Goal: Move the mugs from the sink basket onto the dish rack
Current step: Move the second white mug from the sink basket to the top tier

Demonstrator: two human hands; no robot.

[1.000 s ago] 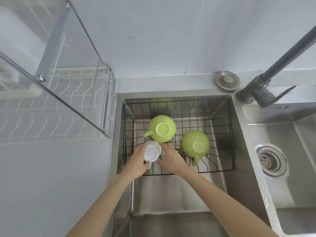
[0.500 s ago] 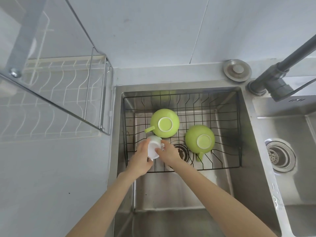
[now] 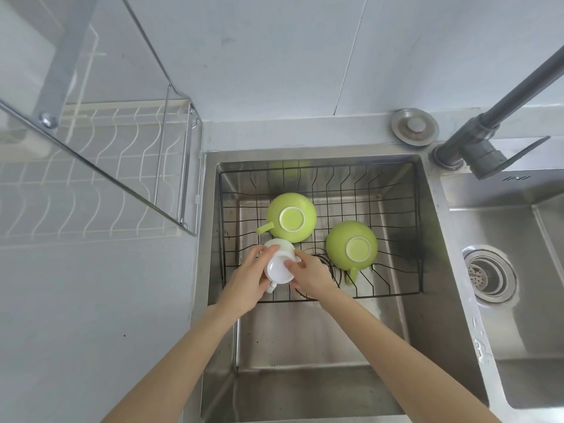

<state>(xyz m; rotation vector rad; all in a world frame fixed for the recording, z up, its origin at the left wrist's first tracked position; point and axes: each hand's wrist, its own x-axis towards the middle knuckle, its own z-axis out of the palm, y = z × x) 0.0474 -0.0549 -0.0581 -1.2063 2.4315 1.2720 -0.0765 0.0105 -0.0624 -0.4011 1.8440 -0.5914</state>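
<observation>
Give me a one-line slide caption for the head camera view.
Both hands, left hand and right hand, hold a white mug over the sink basket; two green mugs remain upside down.

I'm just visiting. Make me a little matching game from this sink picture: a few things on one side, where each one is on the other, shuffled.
Things:
1. white mug
2. green mug with handle pointing left
3. dish rack
4. drain stopper

Places:
A. on the ledge behind the sink
B. held in both hands
C. on the counter left of the sink
D. upside down in the basket

Pairs: 1-B, 2-D, 3-C, 4-A
</observation>
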